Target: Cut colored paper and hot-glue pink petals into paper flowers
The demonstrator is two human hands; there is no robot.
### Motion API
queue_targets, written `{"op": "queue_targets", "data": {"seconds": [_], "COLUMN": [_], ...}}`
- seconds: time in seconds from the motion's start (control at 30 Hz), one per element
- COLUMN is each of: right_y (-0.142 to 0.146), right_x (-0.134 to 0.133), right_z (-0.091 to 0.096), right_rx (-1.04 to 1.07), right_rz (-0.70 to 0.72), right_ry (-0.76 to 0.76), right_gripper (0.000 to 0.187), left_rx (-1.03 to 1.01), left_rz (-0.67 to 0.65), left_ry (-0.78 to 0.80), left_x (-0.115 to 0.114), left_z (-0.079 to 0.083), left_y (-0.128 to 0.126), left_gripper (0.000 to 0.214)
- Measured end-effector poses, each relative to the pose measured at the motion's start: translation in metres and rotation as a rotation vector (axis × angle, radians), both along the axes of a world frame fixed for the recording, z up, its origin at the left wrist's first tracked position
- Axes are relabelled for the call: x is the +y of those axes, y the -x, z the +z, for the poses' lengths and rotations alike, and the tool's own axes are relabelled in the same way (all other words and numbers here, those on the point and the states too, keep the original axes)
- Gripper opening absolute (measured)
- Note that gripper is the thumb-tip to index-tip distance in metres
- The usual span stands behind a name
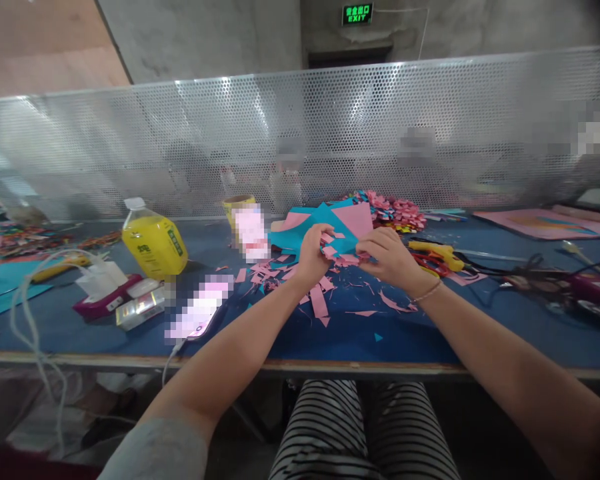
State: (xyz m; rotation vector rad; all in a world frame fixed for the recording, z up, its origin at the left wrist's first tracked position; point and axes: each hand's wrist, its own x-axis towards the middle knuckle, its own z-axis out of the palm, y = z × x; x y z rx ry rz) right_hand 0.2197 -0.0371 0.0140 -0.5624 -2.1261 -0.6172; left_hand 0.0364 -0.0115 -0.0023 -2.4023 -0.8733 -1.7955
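Note:
My left hand (pixel 314 255) is curled around several small pink paper pieces (pixel 329 251), which poke out between thumb and fingers. Close by on the right, my right hand (pixel 387 257) has its fingers pinched together over the pink scraps; what lies between the fingertips is hard to make out. Just behind both hands lie large blue sheets (pixel 295 233) and a pink sheet (pixel 357 219). Pink paper strips (pixel 319 301) and torn bits are strewn under and in front of the hands.
Scissors with yellow and red handles (pixel 437 257) lie right of my right hand. On the left are a yellow bottle (pixel 155 243), a power strip (pixel 107 297), a small box (pixel 141 309) and a lit phone (pixel 203 310). A perforated metal screen (pixel 300 143) borders the back.

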Motion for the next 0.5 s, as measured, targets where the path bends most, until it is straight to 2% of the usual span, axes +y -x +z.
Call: {"op": "queue_targets", "data": {"seconds": [0.1, 0.23, 0.37, 0.5], "right_y": [0.001, 0.0, -0.001, 0.0], "right_x": [0.003, 0.01, 0.02, 0.03], "right_z": [-0.001, -0.004, -0.01, -0.015], "right_rx": [0.105, 0.319, 0.511, 0.658], "right_rz": [0.027, 0.021, 0.026, 0.053], "right_ry": [0.078, 0.247, 0.517, 0.795], "right_gripper": [0.012, 0.014, 0.013, 0.03], "left_rx": [-0.041, -0.094, -0.15, -0.215], "left_rz": [-0.032, -0.005, -0.008, -0.029], "left_ry": [0.031, 0.177, 0.296, 0.41], "left_x": [0.004, 0.006, 0.003, 0.002], "left_z": [-0.002, -0.002, 0.001, 0.004], "left_y": [-0.001, -0.004, -0.007, -0.007], "left_gripper": [0.035, 0.024, 0.012, 0.011]}}
